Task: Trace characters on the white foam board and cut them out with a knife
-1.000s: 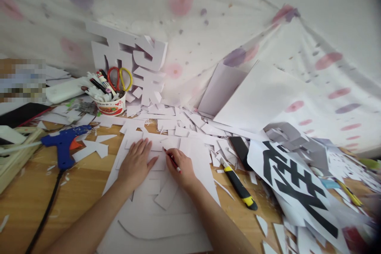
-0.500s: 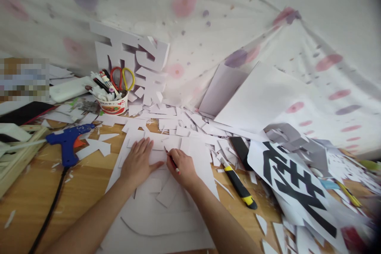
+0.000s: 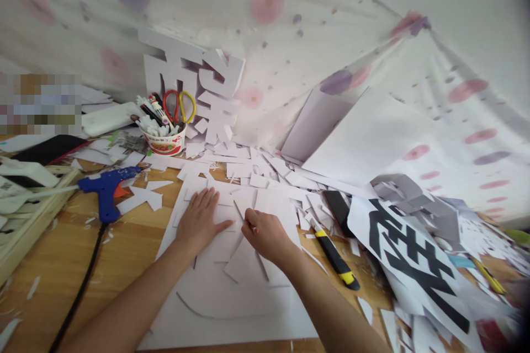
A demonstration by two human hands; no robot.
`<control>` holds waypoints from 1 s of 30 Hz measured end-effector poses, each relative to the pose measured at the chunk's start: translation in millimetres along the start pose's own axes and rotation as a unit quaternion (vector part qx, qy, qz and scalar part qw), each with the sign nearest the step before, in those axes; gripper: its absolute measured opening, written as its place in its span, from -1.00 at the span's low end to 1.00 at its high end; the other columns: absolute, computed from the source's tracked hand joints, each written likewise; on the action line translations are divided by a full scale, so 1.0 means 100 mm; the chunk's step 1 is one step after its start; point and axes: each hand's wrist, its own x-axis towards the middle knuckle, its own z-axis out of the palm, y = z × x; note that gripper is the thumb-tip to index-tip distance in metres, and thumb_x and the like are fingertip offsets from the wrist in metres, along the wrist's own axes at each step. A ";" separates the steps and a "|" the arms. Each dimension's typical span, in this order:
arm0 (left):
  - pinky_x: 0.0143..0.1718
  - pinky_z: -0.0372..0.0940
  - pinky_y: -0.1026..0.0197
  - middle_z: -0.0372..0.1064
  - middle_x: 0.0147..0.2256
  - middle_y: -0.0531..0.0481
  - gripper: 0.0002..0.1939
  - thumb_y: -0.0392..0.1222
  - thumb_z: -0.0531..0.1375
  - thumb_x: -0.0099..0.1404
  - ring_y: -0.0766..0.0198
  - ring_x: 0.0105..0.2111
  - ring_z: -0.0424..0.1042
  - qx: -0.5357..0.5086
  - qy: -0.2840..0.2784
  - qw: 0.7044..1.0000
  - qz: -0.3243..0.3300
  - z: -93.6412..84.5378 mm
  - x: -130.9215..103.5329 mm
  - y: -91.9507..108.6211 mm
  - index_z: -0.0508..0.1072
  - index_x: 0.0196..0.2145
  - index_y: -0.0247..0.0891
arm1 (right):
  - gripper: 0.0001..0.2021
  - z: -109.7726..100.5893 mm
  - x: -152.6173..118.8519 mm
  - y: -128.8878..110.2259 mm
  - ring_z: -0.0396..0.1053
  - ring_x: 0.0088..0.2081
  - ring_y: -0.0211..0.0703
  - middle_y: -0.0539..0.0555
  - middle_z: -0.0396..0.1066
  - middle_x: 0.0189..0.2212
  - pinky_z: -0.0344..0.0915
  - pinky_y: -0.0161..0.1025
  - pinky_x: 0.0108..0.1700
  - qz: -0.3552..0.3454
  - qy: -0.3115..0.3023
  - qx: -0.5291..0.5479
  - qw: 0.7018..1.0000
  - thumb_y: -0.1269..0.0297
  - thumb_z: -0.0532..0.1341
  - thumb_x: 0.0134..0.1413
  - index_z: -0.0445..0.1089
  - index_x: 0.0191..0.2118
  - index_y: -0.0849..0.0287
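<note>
A large white sheet (image 3: 232, 325) lies on the wooden table in front of me, with cut shapes and loose white pieces over it. My left hand (image 3: 201, 220) rests flat on the sheet's upper left part, fingers stretched and thumb pointing right. Just right of it, my right hand (image 3: 265, 234) is closed around a slim pencil (image 3: 255, 229); only its red end shows clearly, the rest is covered by my fingers. Below both hands sits a loose white piece (image 3: 239, 265). A curved dark line (image 3: 207, 313) crosses the sheet's lower part.
On the left are a blue glue gun (image 3: 106, 190) and a paper cup (image 3: 165, 144) of pens and scissors. To the right lie a yellow-black utility knife (image 3: 336, 256), a black phone-like object (image 3: 337, 212) and a printed character sheet (image 3: 414, 259). White scraps (image 3: 244, 168) cover the back.
My right hand has moved a little right and down over the sheet with the pencil, which now shows less. The left hand stays flat on the sheet. The whole view has shifted slightly.
</note>
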 end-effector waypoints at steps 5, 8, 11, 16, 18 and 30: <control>0.19 -0.13 -0.02 0.02 0.17 -0.23 -0.20 0.29 -0.01 0.11 0.06 0.18 -0.04 -0.008 -0.005 1.000 -0.004 -0.02 0.00 0.01 0.16 0.11 -0.40 | -0.83 -0.14 0.04 -0.07 0.34 -0.43 -0.20 0.05 0.41 -0.45 -0.07 -0.30 -0.47 0.009 -0.052 -0.045 0.998 0.34 -0.02 0.10 0.30 -0.32 0.19; 0.20 -0.14 -0.01 0.01 0.17 -0.24 -0.21 0.26 0.02 0.11 0.06 0.19 -0.04 -0.013 -0.018 1.000 -0.006 -0.04 0.00 0.02 0.15 0.11 -0.42 | -0.79 -0.20 0.09 -0.11 0.35 -0.41 -0.17 0.08 0.42 -0.44 -0.02 -0.31 -0.46 0.014 -0.078 -0.045 0.996 0.33 -0.03 0.10 0.33 -0.30 0.20; 0.20 -0.16 0.00 0.01 0.18 -0.22 -0.23 0.24 0.01 0.12 0.07 0.19 -0.06 -0.012 -0.032 0.999 -0.014 -0.06 0.01 0.03 0.15 0.12 -0.42 | -0.76 -0.22 0.16 -0.14 0.36 -0.39 -0.14 0.11 0.43 -0.44 0.02 -0.30 -0.44 0.014 -0.087 -0.046 0.995 0.33 -0.04 0.10 0.35 -0.30 0.22; 0.20 -0.16 0.01 0.00 0.18 -0.21 -0.22 0.26 0.01 0.11 0.08 0.20 -0.07 -0.012 -0.039 0.999 -0.020 -0.07 0.01 0.03 0.14 0.12 -0.40 | -0.74 -0.20 0.27 -0.08 0.35 -0.43 -0.14 0.11 0.42 -0.50 0.04 -0.30 -0.45 0.013 -0.063 -0.011 0.998 0.32 -0.06 0.10 0.35 -0.43 0.21; 0.20 -0.17 0.01 0.00 0.18 -0.21 -0.20 0.27 0.01 0.11 0.07 0.19 -0.07 -0.009 -0.040 0.999 -0.021 -0.07 0.01 0.03 0.14 0.12 -0.40 | -0.71 -0.18 0.27 0.00 0.32 -0.48 -0.20 0.06 0.39 -0.57 0.05 -0.32 -0.46 0.027 -0.035 0.053 0.998 0.30 -0.06 0.12 0.30 -0.51 0.19; 0.17 -0.12 -0.02 0.06 0.15 -0.25 -0.18 0.34 -0.04 0.10 0.03 0.17 0.01 0.001 0.002 1.000 0.007 -0.04 0.01 0.02 0.18 0.09 -0.38 | -0.72 0.49 -0.13 0.33 0.36 -0.41 -0.30 0.06 0.41 -0.32 0.28 -0.33 -0.29 -0.009 0.166 0.370 0.914 0.17 -0.11 0.22 0.27 -0.20 0.15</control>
